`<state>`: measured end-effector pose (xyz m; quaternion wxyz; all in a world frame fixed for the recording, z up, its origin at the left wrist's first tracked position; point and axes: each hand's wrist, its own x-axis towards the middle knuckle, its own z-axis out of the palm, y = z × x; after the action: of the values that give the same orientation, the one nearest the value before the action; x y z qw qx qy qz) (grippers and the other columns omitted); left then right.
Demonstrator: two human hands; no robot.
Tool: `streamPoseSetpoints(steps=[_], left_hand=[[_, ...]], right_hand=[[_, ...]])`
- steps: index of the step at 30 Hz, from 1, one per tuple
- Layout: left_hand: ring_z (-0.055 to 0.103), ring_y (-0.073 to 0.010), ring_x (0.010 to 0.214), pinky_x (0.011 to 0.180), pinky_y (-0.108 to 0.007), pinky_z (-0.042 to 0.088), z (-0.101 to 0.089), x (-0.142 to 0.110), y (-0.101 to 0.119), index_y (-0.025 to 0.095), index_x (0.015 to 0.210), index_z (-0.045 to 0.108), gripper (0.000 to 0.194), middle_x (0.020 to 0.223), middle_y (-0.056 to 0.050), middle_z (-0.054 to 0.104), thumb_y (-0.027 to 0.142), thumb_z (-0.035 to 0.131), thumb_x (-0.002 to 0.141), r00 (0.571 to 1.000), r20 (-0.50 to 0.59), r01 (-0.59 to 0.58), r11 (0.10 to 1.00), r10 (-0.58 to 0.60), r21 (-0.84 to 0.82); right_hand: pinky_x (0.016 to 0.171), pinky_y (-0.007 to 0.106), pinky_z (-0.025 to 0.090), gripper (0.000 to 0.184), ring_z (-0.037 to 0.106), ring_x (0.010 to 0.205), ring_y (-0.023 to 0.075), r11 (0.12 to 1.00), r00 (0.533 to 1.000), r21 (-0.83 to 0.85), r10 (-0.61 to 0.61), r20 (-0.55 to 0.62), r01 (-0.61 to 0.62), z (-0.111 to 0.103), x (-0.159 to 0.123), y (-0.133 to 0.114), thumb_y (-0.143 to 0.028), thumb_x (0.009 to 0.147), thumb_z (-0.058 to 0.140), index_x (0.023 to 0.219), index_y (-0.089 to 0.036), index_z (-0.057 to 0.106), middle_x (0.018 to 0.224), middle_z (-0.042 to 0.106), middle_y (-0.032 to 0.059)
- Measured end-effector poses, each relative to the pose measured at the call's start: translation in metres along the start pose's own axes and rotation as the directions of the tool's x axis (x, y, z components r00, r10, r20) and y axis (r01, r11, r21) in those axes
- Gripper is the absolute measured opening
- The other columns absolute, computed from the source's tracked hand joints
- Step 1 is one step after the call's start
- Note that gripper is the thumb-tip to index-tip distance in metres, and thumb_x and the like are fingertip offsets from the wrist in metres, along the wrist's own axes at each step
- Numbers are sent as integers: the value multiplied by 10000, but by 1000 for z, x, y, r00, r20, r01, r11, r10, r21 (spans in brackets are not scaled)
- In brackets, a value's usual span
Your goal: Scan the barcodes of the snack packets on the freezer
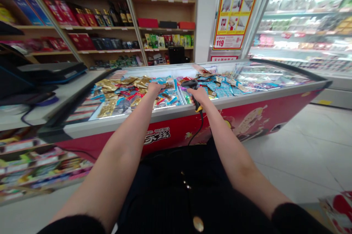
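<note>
Head view: nearest, a cable (202,120) hangs below the fingers of the right hand (200,95), leading up to the scanner (190,84) they are wrapped around. Its head juts forward and left of those fingers, over the near side of the freezer (275,106). The fingers of the left hand (154,88) look closed on a small packet (168,86), which sticks out to their right. Gold packets (110,102) lie to the left of these fingers. A white divider (181,96) stands between both hands' fingers, and blue packets (222,91) pile up beyond and right of the right fingers. Well left of all fingers is a worktop (68,96). Farthest, beyond the fingers, are shelves (154,11), a red poster (233,10) to their right, then a lit case (338,87).
</note>
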<state>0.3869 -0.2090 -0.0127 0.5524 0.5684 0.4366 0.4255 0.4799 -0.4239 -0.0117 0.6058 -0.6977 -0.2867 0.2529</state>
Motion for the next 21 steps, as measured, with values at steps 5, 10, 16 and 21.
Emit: streamPoseSetpoints(steps=[5, 10, 16, 21], left_hand=[[688, -259, 913, 829, -363, 554, -31, 18, -3, 162, 771, 576, 211, 827, -45, 668, 99, 760, 691, 991, -13, -116, 888, 136, 445], [540, -396, 1269, 1006, -487, 471, -47, 15, -13, 190, 1138, 635, 513, 1280, -188, 642, 268, 826, 669, 957, -46, -135, 579, 287, 804], [514, -406, 1300, 1039, -557, 419, -41, -1, -15, 215, 1174, 677, 414, 1332, -193, 631, 303, 716, 770, 962, -30, -115, 500, 273, 858], [531, -406, 1283, 1043, -558, 414, -25, -8, -10, 193, 1164, 702, 369, 1339, -196, 638, 309, 656, 817, 946, 4, -180, 514, 324, 839]], right_hand=[[347, 227, 415, 275, 489, 364, 120, 1000, 1000, -5, -2, 15, 2, 7, 1, -1, -282, 906, 632, 668, -182, 537, 462, 539, -13], [341, 236, 420, 275, 492, 358, 123, 1000, 1000, -23, -4, 23, 5, 10, 0, -2, -274, 900, 632, 661, -181, 533, 463, 546, -9], [341, 233, 419, 251, 487, 360, 120, 1000, 1000, -8, 2, 9, -1, 8, 0, 1, -249, 899, 634, 675, -177, 547, 464, 538, -17], [349, 225, 416, 269, 494, 379, 121, 1000, 1000, -14, 3, -20, -3, -3, 0, 5, -245, 900, 639, 658, -179, 541, 474, 542, -9]])
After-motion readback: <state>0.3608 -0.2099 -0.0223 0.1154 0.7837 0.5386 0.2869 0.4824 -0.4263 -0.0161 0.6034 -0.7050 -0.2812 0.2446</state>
